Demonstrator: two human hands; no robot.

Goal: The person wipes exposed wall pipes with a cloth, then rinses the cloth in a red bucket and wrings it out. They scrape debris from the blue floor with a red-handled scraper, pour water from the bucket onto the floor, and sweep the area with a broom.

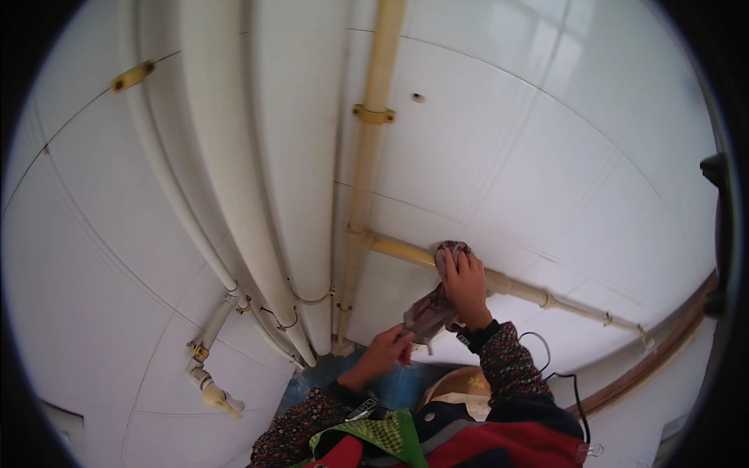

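Observation:
My right hand (pixel 468 290) has its fingers bent over a grey-and-maroon patterned cloth (pixel 427 313), pressing it round a yellowed horizontal pipe (pixel 402 249). The cloth's upper end is bunched over the pipe, and its lower part hangs toward my left hand (pixel 380 356). That hand is lower and to the left, its fingers closed at the hanging end of the cloth. The horizontal pipe branches from a yellowed vertical pipe (pixel 365 168) and runs along the tiled wall to the right.
Thick white pipes (pixel 300 156) stand to the left, beside a thinner pipe ending in a tap (pixel 221 399). White tiles (pixel 484 148) cover the walls. Below my arms are a blue surface (pixel 398 386) and a round brownish object (pixel 460 386). A black cable (pixel 577 390) hangs at the right.

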